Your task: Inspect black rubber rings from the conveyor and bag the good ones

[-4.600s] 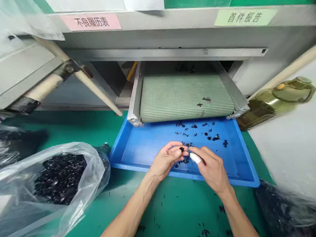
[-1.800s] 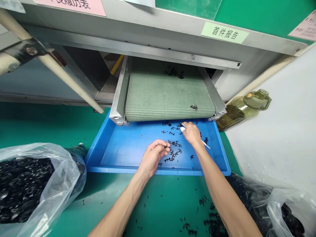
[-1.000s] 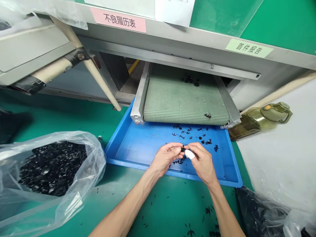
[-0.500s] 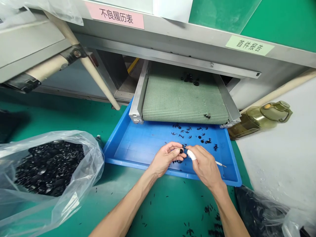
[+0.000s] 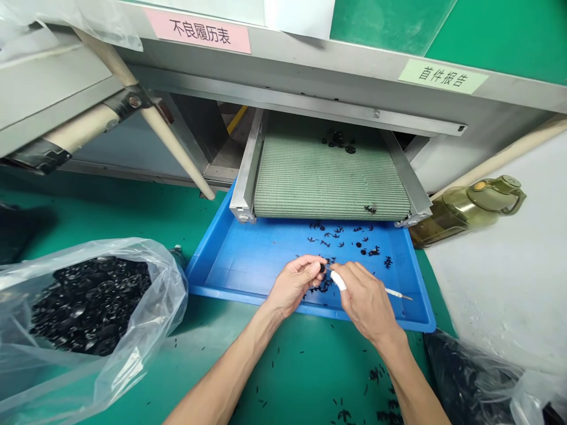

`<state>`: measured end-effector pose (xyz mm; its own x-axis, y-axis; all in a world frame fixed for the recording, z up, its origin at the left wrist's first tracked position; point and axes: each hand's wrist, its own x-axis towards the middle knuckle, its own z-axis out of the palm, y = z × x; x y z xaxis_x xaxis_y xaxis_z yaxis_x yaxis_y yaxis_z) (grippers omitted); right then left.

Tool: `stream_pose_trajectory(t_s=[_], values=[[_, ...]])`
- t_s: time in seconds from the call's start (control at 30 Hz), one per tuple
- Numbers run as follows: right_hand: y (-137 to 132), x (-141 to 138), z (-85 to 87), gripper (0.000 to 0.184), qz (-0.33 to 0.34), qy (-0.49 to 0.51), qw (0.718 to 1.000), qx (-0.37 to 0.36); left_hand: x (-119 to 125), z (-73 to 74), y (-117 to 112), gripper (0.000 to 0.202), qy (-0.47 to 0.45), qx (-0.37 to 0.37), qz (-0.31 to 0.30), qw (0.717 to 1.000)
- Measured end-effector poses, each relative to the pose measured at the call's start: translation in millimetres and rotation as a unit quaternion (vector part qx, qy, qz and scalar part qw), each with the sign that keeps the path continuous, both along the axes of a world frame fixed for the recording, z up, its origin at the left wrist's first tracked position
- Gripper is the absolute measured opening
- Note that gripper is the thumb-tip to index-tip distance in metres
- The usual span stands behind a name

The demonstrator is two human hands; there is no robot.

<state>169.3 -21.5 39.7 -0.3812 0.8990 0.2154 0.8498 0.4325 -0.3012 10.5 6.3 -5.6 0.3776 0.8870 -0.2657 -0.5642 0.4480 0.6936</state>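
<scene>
Left hand (image 5: 296, 284) pinches one small, round black part (image 5: 322, 268) between thumb and fingertips, over the near side of the blue tray (image 5: 230, 260); the grip seems meant to leave the part's edge bare. Right hand (image 5: 365, 295) has its fingers closed round one thin tool (image 5: 394, 293), white shaft jutting out behind, front end aimed at the part; whether it touches, cannot tell. One white cover (image 5: 338, 281) on the right thumb, probably for protection. Tray sits under the lip of the conveyor belt (image 5: 328, 183), likely to catch what drops off. Counts: one belt, one tray, one bottle (image 5: 476, 203) leaning by the wall, two labels with writing, pink (image 5: 199, 32) and pale green (image 5: 443, 75). Plastic bags: one open at left (image 5: 166, 330), heaped with black pieces, one at lower right (image 5: 473, 366). Loose bits in the tray and on the green surface (image 5: 212, 354): too many, too small to count.
</scene>
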Motion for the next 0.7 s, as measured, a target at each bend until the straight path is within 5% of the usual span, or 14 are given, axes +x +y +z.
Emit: stream_pose_trajectory(t_s=[0.47,0.7], values=[[-3.5,-9.8,-11.0,0.028,-0.035,-0.115,0.993,0.017,2.1,0.7,0.7,0.022,0.096,0.049,0.016,0.994],[2.9,-30.8,-23.2,0.024,-0.136,0.047,0.986,-0.083,8.8,-2.9,1.8,0.022,0.135,0.047,0.082,0.986]])
